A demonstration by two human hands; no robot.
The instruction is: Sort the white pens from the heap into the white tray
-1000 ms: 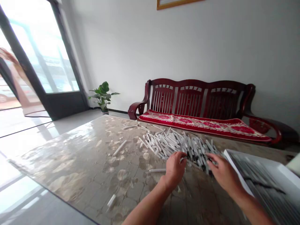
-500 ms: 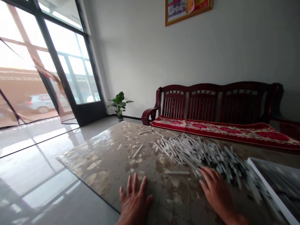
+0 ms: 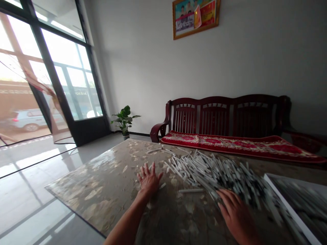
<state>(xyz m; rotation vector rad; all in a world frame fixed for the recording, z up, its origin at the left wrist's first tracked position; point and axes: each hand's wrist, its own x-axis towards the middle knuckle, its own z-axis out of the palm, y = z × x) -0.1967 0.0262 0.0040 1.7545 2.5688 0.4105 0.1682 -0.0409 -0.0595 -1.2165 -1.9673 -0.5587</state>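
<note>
Our left hand [image 3: 149,180] lies on the glass-topped bench [image 3: 89,194], fingers spread wide and empty, just left of a heap of white sticks [image 3: 212,173]. Our right hand [image 3: 237,217], nearer, touches the heap's lower edge, fingers slightly spread. One loose stick [image 3: 191,191] lies crosswise between them.

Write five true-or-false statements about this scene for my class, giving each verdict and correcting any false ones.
1. The left hand is spread open over the glossy tabletop, beside the pile of white sticks. True.
2. The right hand lifts one stick high above the pile. False: it is low at the pile's near edge.
3. A potted plant stands on the tabletop. False: it stands on the floor.
4. A dark red wooden bench carries a red patterned cushion. True.
5. A framed picture hangs above the bench. True.
</note>
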